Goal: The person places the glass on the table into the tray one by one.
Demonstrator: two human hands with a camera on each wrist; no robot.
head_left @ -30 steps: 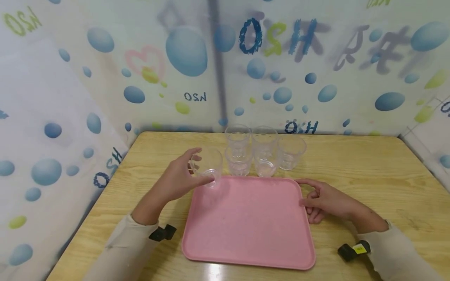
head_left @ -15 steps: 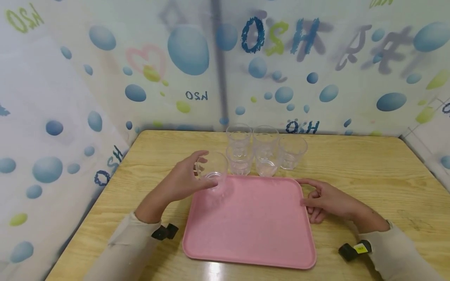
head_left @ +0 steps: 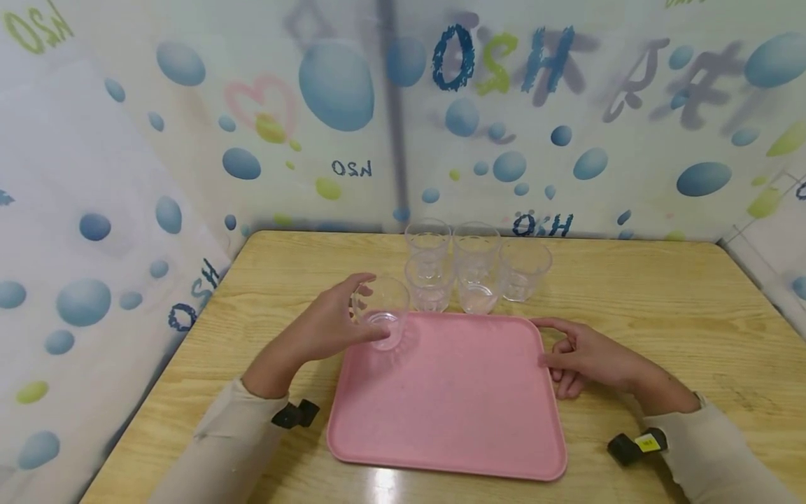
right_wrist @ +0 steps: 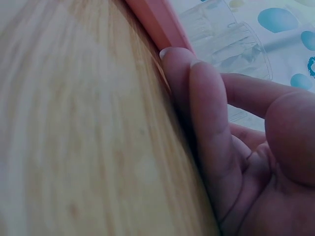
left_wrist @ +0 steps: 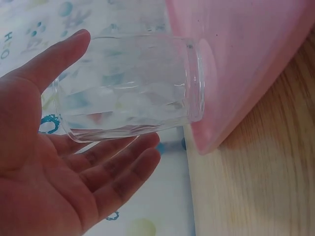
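In the head view, my left hand (head_left: 321, 322) holds a clear cup (head_left: 392, 308) at the far left corner of the pink tray (head_left: 453, 399), thumb on the near side and fingers behind. The left wrist view shows that cup (left_wrist: 128, 88) upright between thumb and fingers, its base on or very close to the tray (left_wrist: 231, 64). At the tray's far right corner, my right hand (head_left: 588, 360) has its thumb on the rim and its index finger along the corner. Its other fingers curl against the outer edge, as the right wrist view also shows.
Several more clear cups (head_left: 480, 280) stand grouped just beyond the tray's far edge. All of it is on a light wooden table (head_left: 667, 308), whose back edge meets a patterned wall (head_left: 415, 161).
My left hand has carried the cup slightly right and down, from beside the far left corner to over the tray's corner. The right hand and the tray have stayed put.
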